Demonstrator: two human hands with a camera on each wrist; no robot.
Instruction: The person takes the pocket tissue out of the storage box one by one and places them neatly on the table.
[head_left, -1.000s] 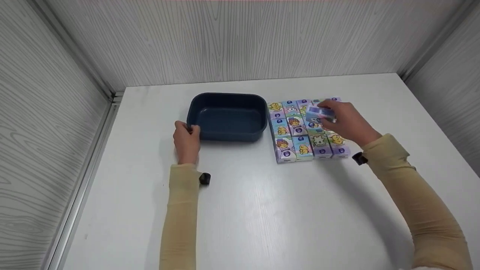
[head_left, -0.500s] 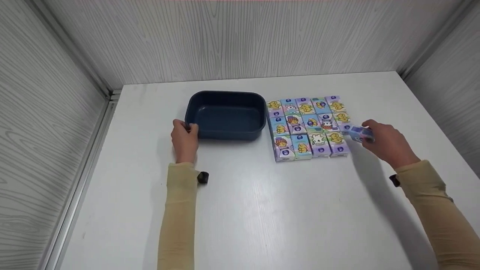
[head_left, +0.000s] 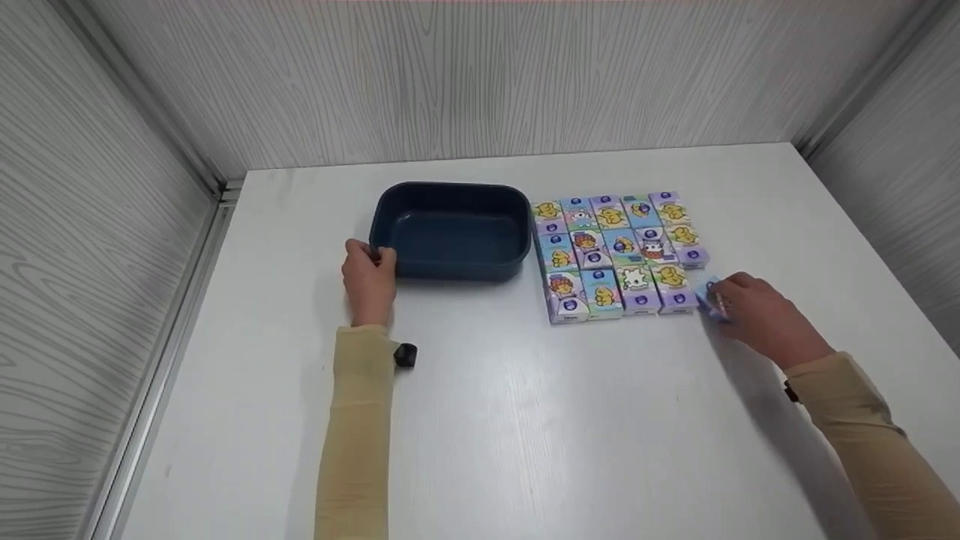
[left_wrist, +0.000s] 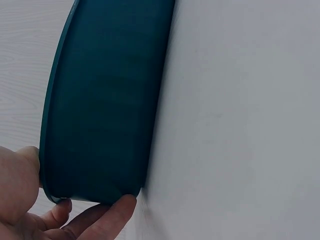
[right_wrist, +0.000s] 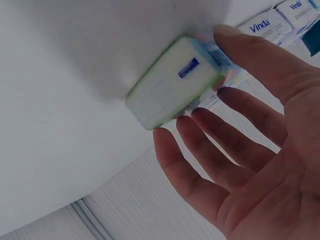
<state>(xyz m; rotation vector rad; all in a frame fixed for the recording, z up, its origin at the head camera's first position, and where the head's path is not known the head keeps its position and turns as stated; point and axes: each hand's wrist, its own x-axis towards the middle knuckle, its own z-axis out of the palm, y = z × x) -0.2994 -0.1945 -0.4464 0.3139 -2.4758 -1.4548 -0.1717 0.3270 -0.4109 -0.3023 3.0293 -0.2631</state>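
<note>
A dark blue rectangular tub (head_left: 459, 270) stands on the table, left of the tissue packs. My left hand (head_left: 369, 289) grips its near left corner, thumb over the rim. In the left wrist view, fingers (left_wrist: 112, 217) touch the tub's outer wall. My right hand (head_left: 769, 319) holds a small blue tissue pack (head_left: 708, 297) at the near right corner of a block of similar packs (head_left: 619, 247). Seen in the right wrist view, thumb and fingertips pinch the held pack (right_wrist: 172, 82) by its long sides, its pale side with a dark blue mark showing.
Tissue packs with cartoon prints lie in three rows, sides touching. White tabletop (head_left: 510, 420) stretches in front of them. A wood-grain panel (head_left: 480, 82) rises behind the table, with side panels left and right.
My right hand has carried its tissue pack from above the block to the right, then lowered it toward the block's near right corner. My left hand stays on the tub.
</note>
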